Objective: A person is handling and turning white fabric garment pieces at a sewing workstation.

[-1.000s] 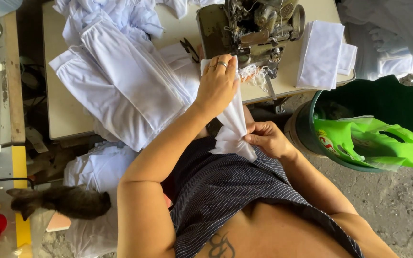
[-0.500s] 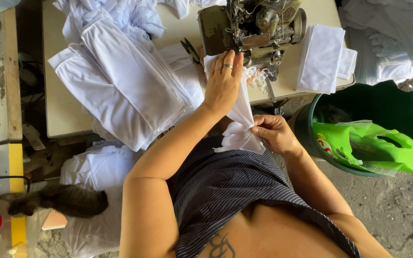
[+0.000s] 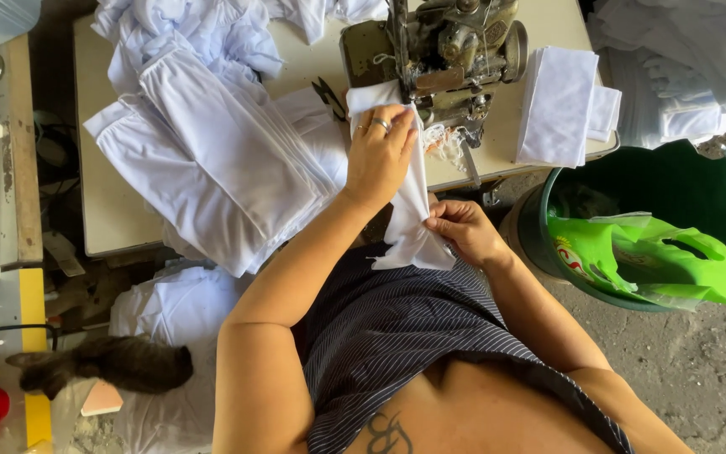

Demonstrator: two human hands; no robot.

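Observation:
A strip of white cloth (image 3: 410, 206) runs from the grey sewing machine (image 3: 447, 50) down over the table edge to my lap. My left hand (image 3: 380, 155), a ring on one finger, lies flat on the cloth just in front of the machine's needle area, fingers pressing it to the table. My right hand (image 3: 462, 229) is lower, below the table edge, pinching the hanging end of the same cloth between thumb and fingers. Small black scissors (image 3: 329, 94) lie on the table just left of my left hand.
A heap of white garments (image 3: 212, 143) covers the left of the beige table (image 3: 111, 210). Folded white pieces (image 3: 560, 105) sit right of the machine. A green bin (image 3: 674, 193) with a green plastic bag (image 3: 649, 261) stands on the right. A cat (image 3: 102, 366) lies on the floor at left.
My left hand has slid the cloth forward toward the machine's needle area. My right hand has followed, still holding the lower end. The view has shifted slightly.

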